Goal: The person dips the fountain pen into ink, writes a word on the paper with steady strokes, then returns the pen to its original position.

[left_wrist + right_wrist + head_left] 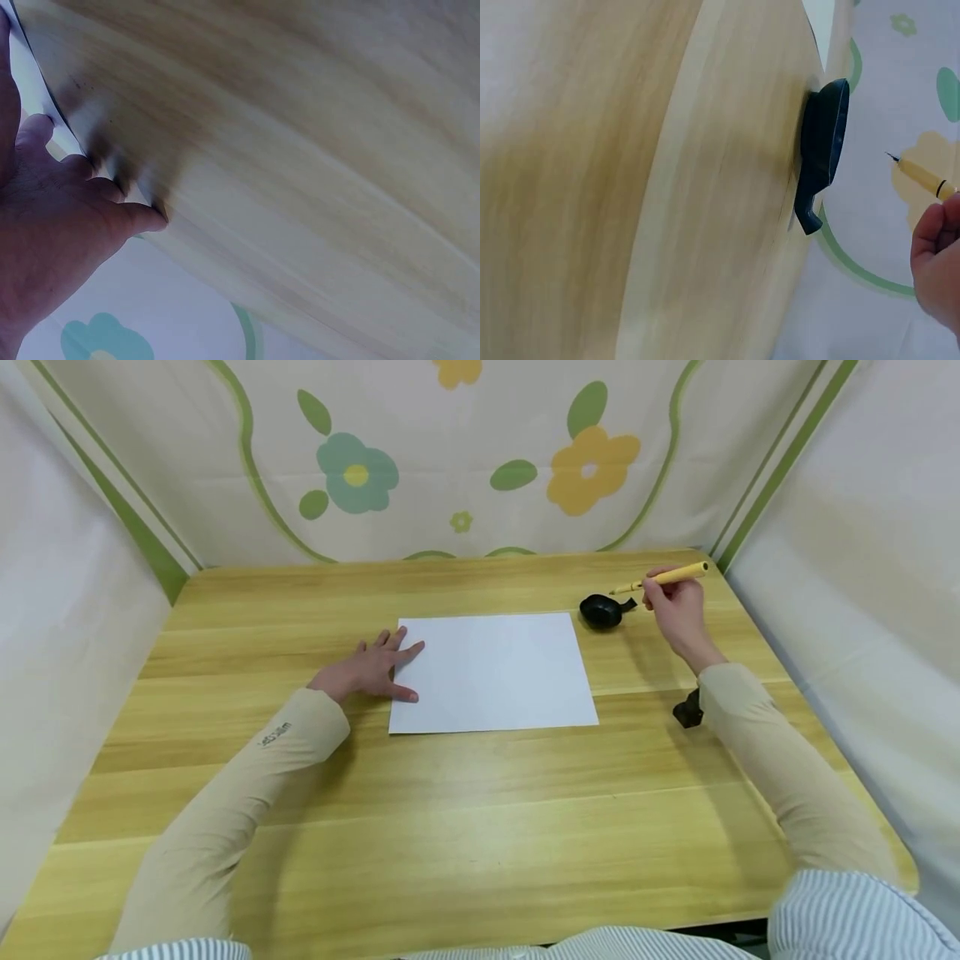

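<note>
A blank white sheet of paper [491,672] lies on the wooden table. My left hand [371,668] rests on its left edge with the fingers spread; in the left wrist view the left hand [67,195] shows the same spread fingers. My right hand [678,610] pinches a yellow brush [678,574], its fine dark tip pointing left. That tip hovers just above and behind a small black dish [602,612] with a short handle. In the right wrist view, the brush [922,176] stands apart from the black dish [825,131].
A small dark object [687,710] lies by the right sleeve, partly hidden by it; its kind is unclear. A flowered curtain [457,468] hangs behind the table [480,827], and pale curtains close both sides.
</note>
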Available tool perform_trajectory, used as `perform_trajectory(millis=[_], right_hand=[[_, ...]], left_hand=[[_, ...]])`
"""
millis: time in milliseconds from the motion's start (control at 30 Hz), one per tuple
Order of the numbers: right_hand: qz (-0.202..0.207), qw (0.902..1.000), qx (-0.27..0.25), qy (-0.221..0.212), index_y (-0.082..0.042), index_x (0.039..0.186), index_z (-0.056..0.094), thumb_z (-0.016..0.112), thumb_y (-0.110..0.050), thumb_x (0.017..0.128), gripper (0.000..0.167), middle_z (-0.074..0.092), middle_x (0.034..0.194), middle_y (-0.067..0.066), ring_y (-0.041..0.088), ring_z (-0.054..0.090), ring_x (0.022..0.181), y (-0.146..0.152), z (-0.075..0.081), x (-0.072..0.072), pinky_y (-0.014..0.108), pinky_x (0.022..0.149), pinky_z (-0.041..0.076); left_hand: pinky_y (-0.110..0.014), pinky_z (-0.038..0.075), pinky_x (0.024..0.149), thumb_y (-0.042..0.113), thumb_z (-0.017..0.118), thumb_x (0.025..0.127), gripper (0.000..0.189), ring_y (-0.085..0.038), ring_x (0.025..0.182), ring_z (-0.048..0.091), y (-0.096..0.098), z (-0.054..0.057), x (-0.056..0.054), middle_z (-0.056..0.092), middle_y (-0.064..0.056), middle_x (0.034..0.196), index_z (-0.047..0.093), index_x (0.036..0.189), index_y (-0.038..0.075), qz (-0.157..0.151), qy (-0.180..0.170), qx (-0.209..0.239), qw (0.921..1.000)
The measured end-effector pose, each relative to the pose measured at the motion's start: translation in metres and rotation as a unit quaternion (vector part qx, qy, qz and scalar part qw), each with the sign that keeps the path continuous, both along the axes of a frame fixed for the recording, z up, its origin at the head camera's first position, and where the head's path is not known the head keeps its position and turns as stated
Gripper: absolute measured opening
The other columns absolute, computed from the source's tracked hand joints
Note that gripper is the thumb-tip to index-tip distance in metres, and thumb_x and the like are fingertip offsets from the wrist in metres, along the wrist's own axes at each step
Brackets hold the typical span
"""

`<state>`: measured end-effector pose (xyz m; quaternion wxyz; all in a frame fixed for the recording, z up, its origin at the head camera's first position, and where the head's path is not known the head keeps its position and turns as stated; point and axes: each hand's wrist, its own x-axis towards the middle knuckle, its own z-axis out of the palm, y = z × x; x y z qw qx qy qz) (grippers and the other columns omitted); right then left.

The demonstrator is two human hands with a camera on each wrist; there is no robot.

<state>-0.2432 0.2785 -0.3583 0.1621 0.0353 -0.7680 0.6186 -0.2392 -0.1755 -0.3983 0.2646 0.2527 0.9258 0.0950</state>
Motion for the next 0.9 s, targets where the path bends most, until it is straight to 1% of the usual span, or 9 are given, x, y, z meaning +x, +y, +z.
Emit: perform_trajectory(millis=[67, 133, 267, 400, 500, 600, 700, 833, 900], right_hand=[[-0.017, 0.9991, 0.035, -0.014, 0.007, 0.098, 0.059, 0.057, -0.007, 0.092, 0.015, 0.058, 0.065, -0.009, 0.004, 0.054, 0.058, -0.003, 0.001, -0.003, 0.013, 0.054, 0.044], [-0.031, 0.9977, 0.055, -0.027, 0.009, 0.097, 0.059, 0.057, -0.008, 0.092, 0.018, 0.058, 0.063, -0.009, 0.004, 0.053, 0.057, -0.004, 0.001, -0.006, 0.014, 0.053, 0.043], [-0.056, 0.9921, 0.097, -0.057, 0.004, 0.093, 0.061, 0.06, -0.014, 0.092, 0.018, 0.058, 0.062, -0.009, 0.003, 0.053, 0.056, -0.003, -0.004, -0.013, 0.015, 0.052, 0.041], [-0.083, 0.977, 0.18, -0.079, -0.006, 0.087, 0.062, 0.06, -0.029, 0.092, 0.023, 0.055, 0.063, -0.015, -0.001, 0.051, 0.057, -0.001, -0.014, -0.021, 0.015, 0.053, 0.04], [-0.096, 0.9647, 0.233, -0.077, -0.007, 0.088, 0.062, 0.058, -0.036, 0.092, 0.029, 0.054, 0.068, -0.013, -0.003, 0.05, 0.059, -0.002, -0.019, -0.026, 0.015, 0.056, 0.041], [-0.098, 0.9563, 0.266, -0.071, -0.003, 0.091, 0.062, 0.057, -0.035, 0.093, 0.033, 0.058, 0.075, -0.004, -0.004, 0.047, 0.06, -0.004, -0.019, -0.029, 0.015, 0.058, 0.04], [-0.097, 0.9507, 0.288, -0.064, 0.001, 0.09, 0.062, 0.057, -0.031, 0.093, 0.032, 0.059, 0.077, 0.004, 0.001, 0.047, 0.062, -0.008, -0.019, -0.029, 0.017, 0.06, 0.039], [-0.095, 0.9463, 0.303, -0.059, 0.002, 0.086, 0.06, 0.056, -0.025, 0.091, 0.028, 0.057, 0.074, 0.008, 0.012, 0.047, 0.066, -0.011, -0.021, -0.031, 0.022, 0.063, 0.038], [-0.089, 0.9436, 0.312, -0.065, 0.002, 0.087, 0.06, 0.056, -0.024, 0.091, 0.026, 0.058, 0.076, 0.009, 0.014, 0.048, 0.068, -0.011, -0.02, -0.032, 0.023, 0.063, 0.038]], left_hand=[[-0.07, -0.001, 0.108, 0.054, 0.064, 0.083, 0.097, -0.047, 0.143, -0.012, 0.001, 0.001, 0.0, -0.015, -0.02, 0.158, 0.008, 0.154, 0.019, 0.0, 0.0, 0.001, 1.0], [-0.07, -0.001, 0.108, 0.053, 0.064, 0.083, 0.096, -0.047, 0.143, -0.012, 0.002, 0.002, 0.001, -0.015, -0.02, 0.158, 0.008, 0.154, 0.019, 0.0, 0.0, 0.0, 1.0], [-0.07, -0.001, 0.109, 0.054, 0.064, 0.083, 0.096, -0.046, 0.143, -0.012, 0.003, 0.002, 0.002, -0.015, -0.019, 0.158, 0.008, 0.154, 0.02, 0.0, 0.0, -0.003, 1.0], [-0.069, -0.001, 0.109, 0.054, 0.064, 0.083, 0.096, -0.046, 0.143, -0.012, 0.003, 0.001, 0.003, -0.015, -0.019, 0.158, 0.008, 0.154, 0.02, 0.001, 0.0, -0.003, 1.0], [-0.07, -0.001, 0.109, 0.053, 0.064, 0.083, 0.097, -0.046, 0.143, -0.012, 0.003, 0.001, 0.004, -0.015, -0.02, 0.158, 0.008, 0.154, 0.02, 0.001, 0.002, -0.002, 1.0], [-0.07, -0.001, 0.109, 0.054, 0.065, 0.083, 0.097, -0.046, 0.143, -0.012, 0.004, 0.002, 0.005, -0.015, -0.019, 0.158, 0.008, 0.154, 0.02, 0.001, 0.002, -0.002, 1.0], [-0.07, 0.0, 0.109, 0.055, 0.064, 0.083, 0.097, -0.046, 0.143, -0.012, 0.004, 0.002, 0.006, -0.014, -0.019, 0.158, 0.008, 0.154, 0.02, 0.0, -0.001, -0.001, 1.0], [-0.069, 0.0, 0.109, 0.055, 0.064, 0.083, 0.097, -0.045, 0.144, -0.013, 0.006, 0.003, 0.008, -0.015, -0.019, 0.158, 0.008, 0.154, 0.021, 0.001, -0.002, -0.001, 1.0], [-0.069, 0.0, 0.11, 0.054, 0.064, 0.083, 0.096, -0.045, 0.144, -0.013, 0.006, 0.003, 0.009, -0.015, -0.018, 0.158, 0.007, 0.154, 0.02, 0.0, -0.002, -0.002, 1.0]])
